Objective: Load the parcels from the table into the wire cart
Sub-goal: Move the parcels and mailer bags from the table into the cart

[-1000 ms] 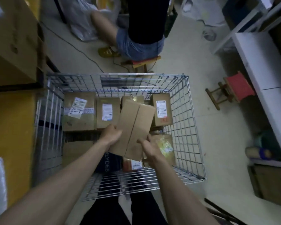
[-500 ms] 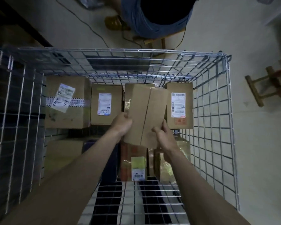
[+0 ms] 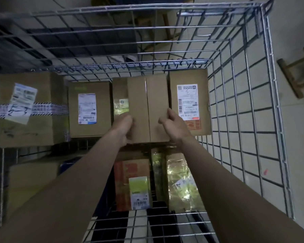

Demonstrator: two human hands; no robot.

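Observation:
A plain brown cardboard parcel [image 3: 147, 106] with a taped centre seam lies deep inside the wire cart [image 3: 244, 120], squared up in the far row between two labelled boxes. My left hand [image 3: 124, 128] grips its near left corner. My right hand [image 3: 172, 124] holds its near right edge with curled fingers. It sits over a parcel with yellow-green tape [image 3: 119, 104], mostly hidden beneath it. The table is out of view.
Several boxes fill the cart: a large taped one [image 3: 25, 109] far left, a labelled one [image 3: 89, 109] beside it, another [image 3: 189, 100] at the right wall, a red-printed box [image 3: 132, 179] and a shiny wrapped parcel [image 3: 181, 181] nearer me. A wooden stool [image 3: 295, 72] stands outside right.
Both hands carried the parcel from a tilted position above the cart down and forward into the far row, where it now lies straight. My head leaned in over the cart.

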